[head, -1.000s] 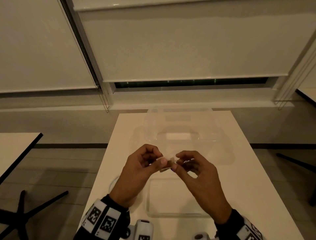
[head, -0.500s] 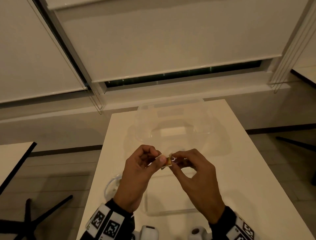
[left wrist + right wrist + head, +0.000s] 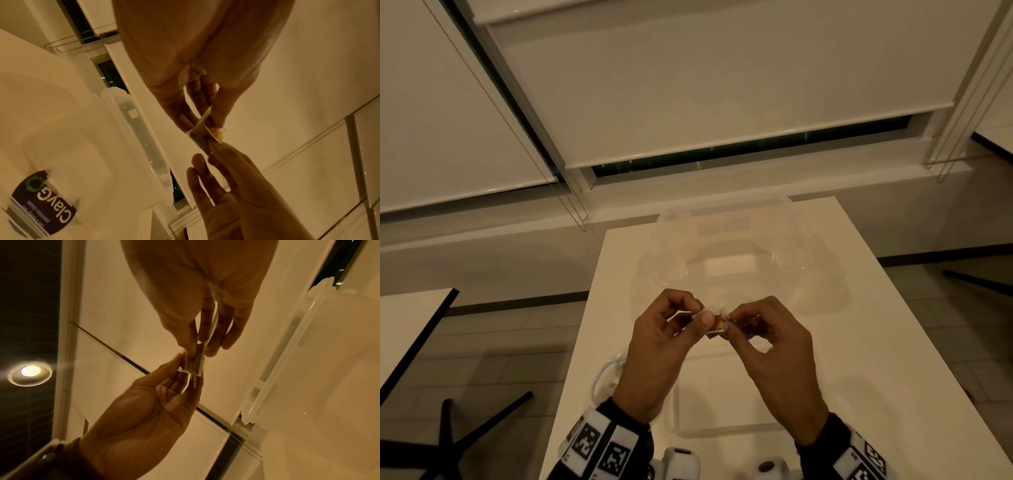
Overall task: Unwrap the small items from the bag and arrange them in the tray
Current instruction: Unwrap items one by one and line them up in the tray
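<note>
A small golden-brown item in a clear wrapper (image 3: 717, 322) hangs above the white table, pinched from both sides. My left hand (image 3: 702, 313) pinches its left end between thumb and fingers. My right hand (image 3: 727, 320) pinches the right end of the wrapper. The left wrist view shows the wrapped item (image 3: 202, 134) between my left fingertips (image 3: 220, 120) above and the right hand (image 3: 236, 186) below. From the right wrist, the wrapper (image 3: 194, 364) is see-through and stretched between both hands. A shallow clear tray (image 3: 722, 432) lies on the table under my hands.
A large clear plastic container (image 3: 729, 246) stands at the table's (image 3: 876, 342) far end. A clear bag (image 3: 604, 377) lies at the left edge beside my left wrist. A second table (image 3: 410, 329) and chair legs (image 3: 465, 435) are to the left, with window blinds behind.
Both hands keep their pinch on the wrapped item, and the fingertips have drawn a little closer together. The head view has tilted up and turned slightly.
</note>
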### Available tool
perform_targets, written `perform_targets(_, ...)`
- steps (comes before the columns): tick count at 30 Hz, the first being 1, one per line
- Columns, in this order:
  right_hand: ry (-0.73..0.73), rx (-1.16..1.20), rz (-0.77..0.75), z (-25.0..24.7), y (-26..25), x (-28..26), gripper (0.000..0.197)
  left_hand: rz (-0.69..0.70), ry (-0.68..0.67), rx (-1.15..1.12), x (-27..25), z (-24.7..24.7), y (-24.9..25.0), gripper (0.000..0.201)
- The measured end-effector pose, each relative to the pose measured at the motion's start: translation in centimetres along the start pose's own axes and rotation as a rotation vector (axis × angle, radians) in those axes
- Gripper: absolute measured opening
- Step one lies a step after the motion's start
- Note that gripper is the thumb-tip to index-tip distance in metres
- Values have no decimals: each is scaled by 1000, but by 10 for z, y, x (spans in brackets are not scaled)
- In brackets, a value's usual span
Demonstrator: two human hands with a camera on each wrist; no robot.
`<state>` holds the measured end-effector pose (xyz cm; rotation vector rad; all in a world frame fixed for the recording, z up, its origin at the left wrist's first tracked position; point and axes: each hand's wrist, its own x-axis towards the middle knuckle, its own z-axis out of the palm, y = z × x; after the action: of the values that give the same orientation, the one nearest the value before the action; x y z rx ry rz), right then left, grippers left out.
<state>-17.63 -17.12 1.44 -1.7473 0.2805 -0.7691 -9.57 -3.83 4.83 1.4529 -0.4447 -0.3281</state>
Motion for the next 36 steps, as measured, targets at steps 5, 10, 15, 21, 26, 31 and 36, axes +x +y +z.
perform_targets(5,40,-49,8,-7,5,0,5,-5,63,20,1,11,-8,17)
perform_targets(10,4,14,56,-26,11,-1,12,-35,-7,37,2,26,-18,12)
perform_targets(15,45,34,113,-47,16,0,9,-58,-54,56,6,46,-30,12)
perform_targets(21,-124,111,321,-79,24,5,8,-52,-125,185,14,72,-41,13)
perform_targets(26,-196,-54,284,-105,50,11,14,-117,-194,260,19,82,-59,16)
perform_targets(31,-213,-113,359,-114,86,5,10,-277,-251,330,17,87,-87,17)
perform_targets(36,-413,-301,390,-116,114,-13,10,-368,-317,536,12,86,-136,14)
